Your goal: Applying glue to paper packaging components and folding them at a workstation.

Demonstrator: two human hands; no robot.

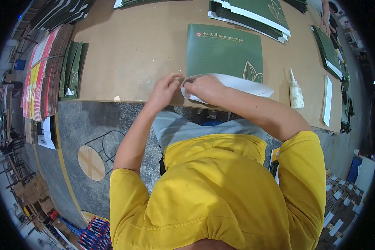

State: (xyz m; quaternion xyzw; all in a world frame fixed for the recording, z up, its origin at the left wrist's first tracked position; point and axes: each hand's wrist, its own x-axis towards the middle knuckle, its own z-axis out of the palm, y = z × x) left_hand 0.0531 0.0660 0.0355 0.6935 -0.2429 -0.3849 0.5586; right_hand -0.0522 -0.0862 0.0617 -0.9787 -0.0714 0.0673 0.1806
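Observation:
A flat dark green paper bag sheet (223, 52) with a pale leaf drawing lies on the brown table (133, 50). Its white flap (241, 84) is folded over at the near edge. My right hand (204, 88) presses and pinches the left end of that white flap. Just left of it, my left hand (166, 88) has its fingertips on the same corner of the flap. Both forearms reach up from a yellow shirt at the bottom.
A white glue bottle (296, 92) stands right of the sheet. Stacks of green sheets (254, 14) lie at the far side, others at the right edge (329, 50) and left (73, 68). Coloured card stacks (39, 75) sit far left. Another person's hand (324, 18) shows top right.

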